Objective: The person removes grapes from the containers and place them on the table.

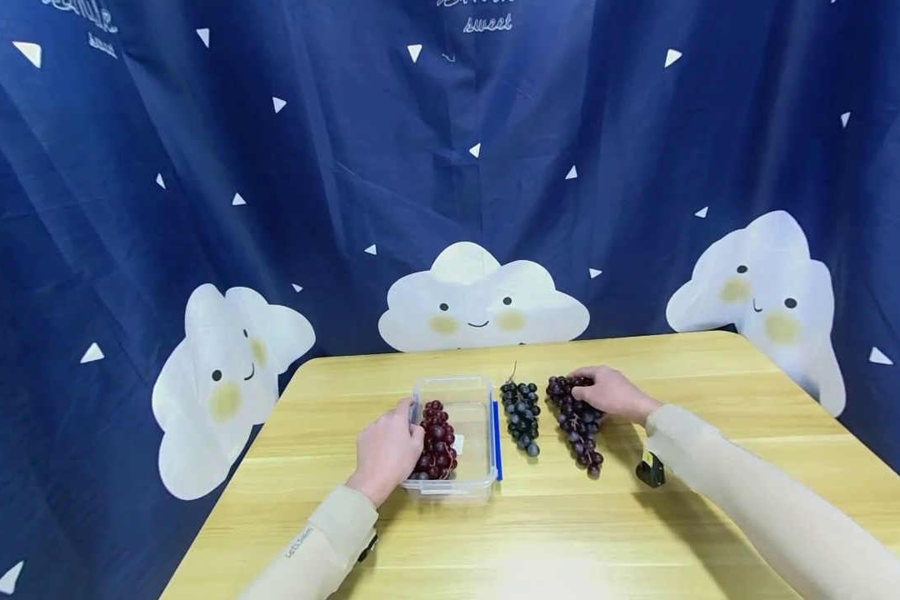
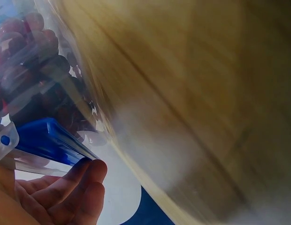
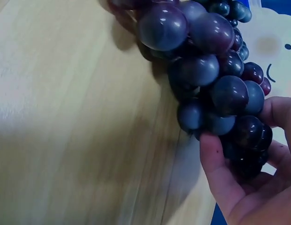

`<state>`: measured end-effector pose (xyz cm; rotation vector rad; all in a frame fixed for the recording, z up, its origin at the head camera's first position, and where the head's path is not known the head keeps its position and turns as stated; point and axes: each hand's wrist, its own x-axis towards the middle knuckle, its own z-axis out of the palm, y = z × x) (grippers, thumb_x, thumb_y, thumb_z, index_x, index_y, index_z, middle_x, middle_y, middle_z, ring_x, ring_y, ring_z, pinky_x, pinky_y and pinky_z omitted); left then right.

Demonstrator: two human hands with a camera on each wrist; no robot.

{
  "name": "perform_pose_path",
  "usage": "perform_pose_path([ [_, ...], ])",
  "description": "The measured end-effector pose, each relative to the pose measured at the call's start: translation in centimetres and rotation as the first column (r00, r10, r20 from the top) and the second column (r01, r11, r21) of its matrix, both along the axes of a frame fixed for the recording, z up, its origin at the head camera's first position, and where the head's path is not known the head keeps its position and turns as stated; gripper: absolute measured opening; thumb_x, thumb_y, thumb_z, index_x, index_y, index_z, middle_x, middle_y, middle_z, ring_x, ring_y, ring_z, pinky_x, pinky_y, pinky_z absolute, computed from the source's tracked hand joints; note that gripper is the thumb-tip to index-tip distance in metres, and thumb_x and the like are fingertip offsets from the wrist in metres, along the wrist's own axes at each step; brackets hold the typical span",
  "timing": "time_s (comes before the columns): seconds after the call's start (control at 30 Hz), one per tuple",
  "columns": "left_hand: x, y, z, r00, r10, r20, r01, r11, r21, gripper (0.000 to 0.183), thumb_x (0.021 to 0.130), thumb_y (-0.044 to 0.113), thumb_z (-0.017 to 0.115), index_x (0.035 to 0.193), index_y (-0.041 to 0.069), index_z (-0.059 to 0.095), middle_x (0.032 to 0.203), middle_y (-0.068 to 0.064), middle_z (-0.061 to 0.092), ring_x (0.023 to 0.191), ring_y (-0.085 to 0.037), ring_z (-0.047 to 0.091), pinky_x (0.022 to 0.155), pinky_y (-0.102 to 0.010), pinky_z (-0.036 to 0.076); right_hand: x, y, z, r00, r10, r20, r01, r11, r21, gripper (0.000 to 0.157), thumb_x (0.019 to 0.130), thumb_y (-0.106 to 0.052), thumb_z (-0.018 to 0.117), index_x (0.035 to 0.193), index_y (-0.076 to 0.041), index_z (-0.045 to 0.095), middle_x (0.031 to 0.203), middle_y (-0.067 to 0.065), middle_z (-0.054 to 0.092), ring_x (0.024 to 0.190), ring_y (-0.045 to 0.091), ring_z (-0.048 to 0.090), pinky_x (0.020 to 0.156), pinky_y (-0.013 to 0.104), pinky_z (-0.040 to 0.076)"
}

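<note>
A clear plastic food box (image 1: 453,486) sits on the table, its blue-edged flap (image 1: 497,442) folded out on the right side. My left hand (image 1: 390,446) grips the box's left side; in the left wrist view its fingers curl at another blue-edged flap (image 2: 49,140). Inside the box lies a bunch of dark red grapes (image 1: 437,442). To the right, a bunch of purple grapes (image 1: 577,425) lies on the table, and my right hand (image 1: 611,393) holds its far, thick end. The right wrist view shows thumb and fingers around those grapes (image 3: 202,70).
Between the box and the purple bunch lies a smaller blackish grape bunch (image 1: 522,417) with a thin stem. All rest on a light wooden table (image 1: 570,533). Behind its far edge hangs a dark blue curtain (image 1: 495,200) with white clouds.
</note>
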<state>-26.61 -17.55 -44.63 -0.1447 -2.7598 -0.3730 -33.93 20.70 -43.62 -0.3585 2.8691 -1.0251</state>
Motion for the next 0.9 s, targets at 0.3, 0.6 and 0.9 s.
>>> perform_pose_path([
  [0.3, -0.1, 0.0, 0.1, 1.000, 0.009, 0.013, -0.009, 1.000, 0.002, 0.047, 0.091, 0.025, 0.061, 0.136, 0.011, 0.060, 0.100, -0.010, 0.074, 0.071, -0.023, 0.066, 0.054, -0.039, 0.049, -0.3, -0.4, 0.2, 0.997, -0.056, -0.058, 0.054, 0.998, -0.043, 0.048, 0.097, -0.019, 0.059, 0.141, -0.001, 0.056, 0.142, 0.027, 0.054, 0.130, 0.045, 0.052, 0.110, 0.058, 0.038],
  [0.6, 0.0, -0.1, 0.0, 1.000, 0.009, 0.011, -0.009, 1.000, -0.006, 0.048, 0.091, 0.026, 0.060, 0.136, 0.010, 0.059, 0.098, -0.010, 0.074, 0.066, -0.021, 0.063, 0.051, -0.037, 0.046, -1.5, 0.0, 0.0, 0.992, -0.097, -0.079, 0.095, 0.995, -0.021, 0.049, 0.096, -0.024, 0.060, 0.141, -0.003, 0.056, 0.144, 0.027, 0.053, 0.132, 0.048, 0.049, 0.112, 0.060, 0.036],
  [0.9, -0.2, -0.1, -0.2, 1.000, 0.014, 0.006, -0.014, 1.000, -0.007, 0.047, 0.090, 0.026, 0.060, 0.135, 0.011, 0.060, 0.097, -0.009, 0.074, 0.066, -0.022, 0.063, 0.051, -0.038, 0.046, -1.7, -0.2, 0.1, 0.995, -0.086, 0.053, 0.088, 0.995, -0.037, 0.061, 0.097, -0.028, 0.058, 0.150, -0.001, 0.043, 0.150, 0.032, 0.042, 0.119, 0.043, 0.058, 0.084, 0.044, 0.058],
])
